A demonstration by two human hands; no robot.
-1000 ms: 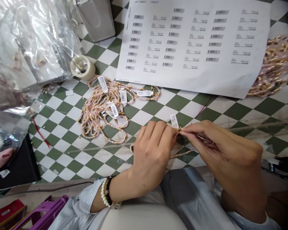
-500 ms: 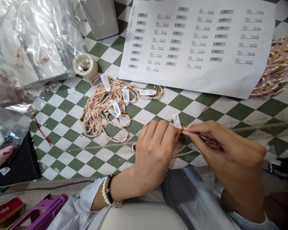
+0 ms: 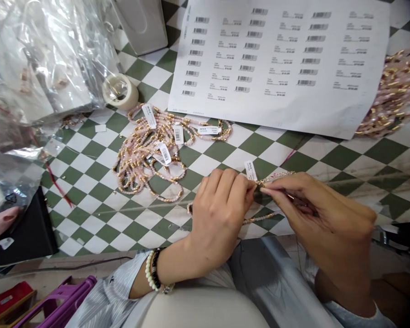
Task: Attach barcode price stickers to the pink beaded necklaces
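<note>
A pink and gold beaded necklace (image 3: 263,218) lies partly under my hands. My left hand (image 3: 218,214) is closed, thumb and forefinger pinching its gold end beside a small white price tag (image 3: 250,170). Most of what these fingers hold is hidden behind the knuckles. My right hand (image 3: 331,223) is closed too; thumb and forefinger meet at the gold clasp end, close to the left fingertips. Something thin and dark shows inside the right palm, but its kind cannot be made out. To the left lies a pile of tagged beaded necklaces (image 3: 140,157).
A sheet of barcode labels (image 3: 235,102) covers the back of the checkered table (image 3: 130,232). More beaded strands (image 3: 392,98) lie at the right. On the left are a tape roll (image 3: 131,94), clear plastic bags (image 3: 68,68) and a red thread (image 3: 58,184). A grey box (image 3: 143,29) stands behind.
The fingertips of my hands have parted slightly at the gold clasp, and a bit more of the beads shows beside the right forefinger. The whole view has shifted slightly.
</note>
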